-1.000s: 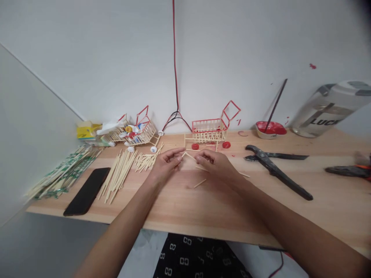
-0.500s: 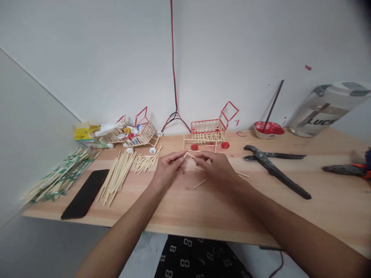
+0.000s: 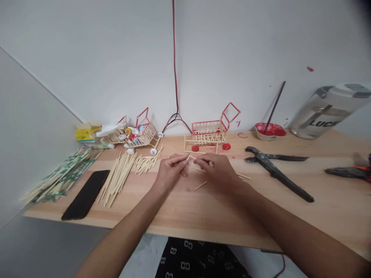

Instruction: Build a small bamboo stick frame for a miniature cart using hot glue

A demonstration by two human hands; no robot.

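My left hand (image 3: 171, 170) and my right hand (image 3: 216, 168) meet over the middle of the wooden table (image 3: 179, 204). Both pinch a short thin wooden stick (image 3: 191, 157) between their fingertips, one hand at each end. A loose short stick (image 3: 200, 185) lies on the table just below my right hand. Behind the hands stands a small cart built of sticks with red rails and red wheels (image 3: 211, 133).
A pile of long sticks (image 3: 118, 175) and a black phone (image 3: 87, 194) lie to the left, beside green-wrapped chopsticks (image 3: 62, 176). A second stick cart (image 3: 135, 133) stands at the back left. Black pliers (image 3: 276, 170), a red paint dish (image 3: 270, 130) and a jar (image 3: 329, 110) are at the right.
The hands have stayed together on the small stick, shifting only slightly; the view has moved a little.
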